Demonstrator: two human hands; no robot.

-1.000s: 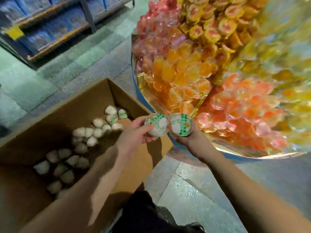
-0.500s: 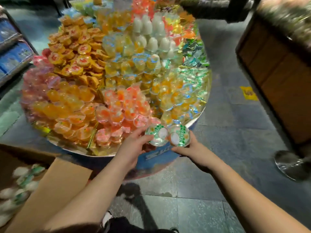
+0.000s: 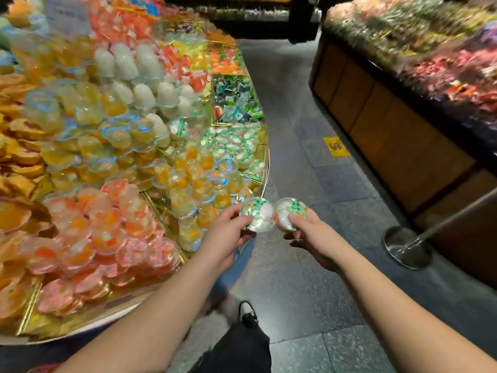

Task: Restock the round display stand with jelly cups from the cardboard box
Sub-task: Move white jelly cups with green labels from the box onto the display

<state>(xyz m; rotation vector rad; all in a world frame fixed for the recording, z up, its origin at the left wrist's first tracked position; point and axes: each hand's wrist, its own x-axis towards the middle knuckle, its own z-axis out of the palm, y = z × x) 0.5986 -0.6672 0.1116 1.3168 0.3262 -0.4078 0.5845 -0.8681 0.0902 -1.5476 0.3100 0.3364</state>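
My left hand (image 3: 226,232) grips a clear jelly cup with a green-and-white lid (image 3: 256,214). My right hand (image 3: 312,235) grips a second jelly cup of the same kind (image 3: 290,212). Both cups are side by side, just off the right rim of the round display stand (image 3: 265,168). A section holding matching green-lidded cups (image 3: 234,146) lies on the stand beyond my hands. Heaps of orange, pink, yellow and white jelly cups fill the other sections. The cardboard box is out of view.
A wooden counter (image 3: 403,138) heaped with sweets runs along the right. A metal barrier post base (image 3: 406,246) stands on the grey tiled aisle between the counter and the stand. My shoe (image 3: 247,316) is on the floor below my arms.
The view has swung from the cardboard box round the stand to its right side. Both hands kept their cups and now sit nearer the green-lidded section.
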